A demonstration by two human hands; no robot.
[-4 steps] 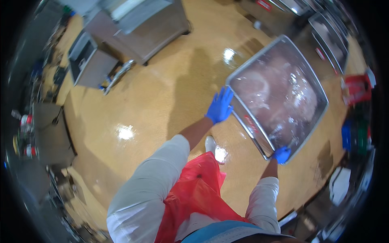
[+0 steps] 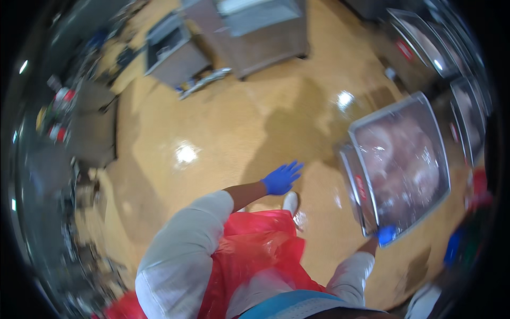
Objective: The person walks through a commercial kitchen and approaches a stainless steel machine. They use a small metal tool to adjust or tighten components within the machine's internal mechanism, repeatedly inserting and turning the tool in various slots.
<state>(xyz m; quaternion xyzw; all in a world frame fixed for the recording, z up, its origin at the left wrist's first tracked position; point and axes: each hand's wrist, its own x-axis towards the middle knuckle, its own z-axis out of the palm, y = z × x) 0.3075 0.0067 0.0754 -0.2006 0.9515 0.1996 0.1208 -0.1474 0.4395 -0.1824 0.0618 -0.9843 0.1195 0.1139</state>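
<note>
My left hand (image 2: 281,179), in a blue glove, hangs over the floor with its fingers spread. Nothing is in it, and it is apart from the tub. At the right stands a large rectangular metal tub (image 2: 364,170) with a handle bar and a red label on its near left side. Pale pink contents (image 2: 401,151), which look like raw meat, lie in it under shiny clear plastic. My right hand (image 2: 387,234), also blue-gloved, is closed on the tub's near corner; its fingers are partly blurred.
More metal tubs (image 2: 409,50) stand beyond at the far right. A large grey metal bin (image 2: 271,50) and a smaller bin (image 2: 178,56) are at the back. A grey cart (image 2: 93,125) stands left. The tan floor (image 2: 218,122) has glossy spots.
My left hand has come off the tub's rim and moved nearer to me, away from the tub. My right hand stays on the corner. The whole view has swung, shifting surroundings rightward.
</note>
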